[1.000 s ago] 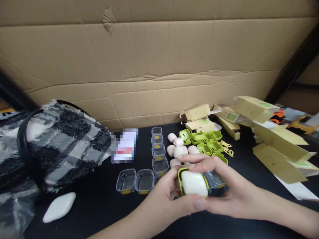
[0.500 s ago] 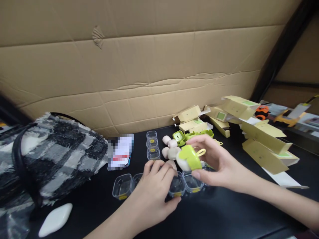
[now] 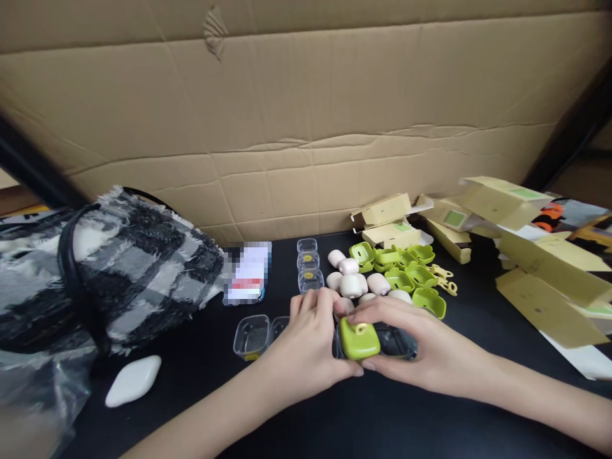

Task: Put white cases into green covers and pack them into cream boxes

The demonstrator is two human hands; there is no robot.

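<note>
Near the front edge of the black table [image 3: 373, 417], your green cap [image 3: 356, 347] sits between both hands, yellow loop [image 3: 361, 329] up, at the row of clear cups [image 3: 252, 338]. Right hand [image 3: 428, 347]: part-curled, fingers across the cap's top edge, thumb low on the near side, so you've got it pinched. Probably held that way to keep it level. Left hand [image 3: 306, 341]: fingers bent, thumb tip by the cap's lower edge. Likely steadying a cup, but your hand hides most of it; can't tell if it's actually gripping. White pieces [image 3: 351, 286] and green shells [image 3: 429, 302] lie grouped just beyond, presumably for easy reach. Opened cartons [image 3: 540, 309] sit off right, seemingly out of the way.
</note>
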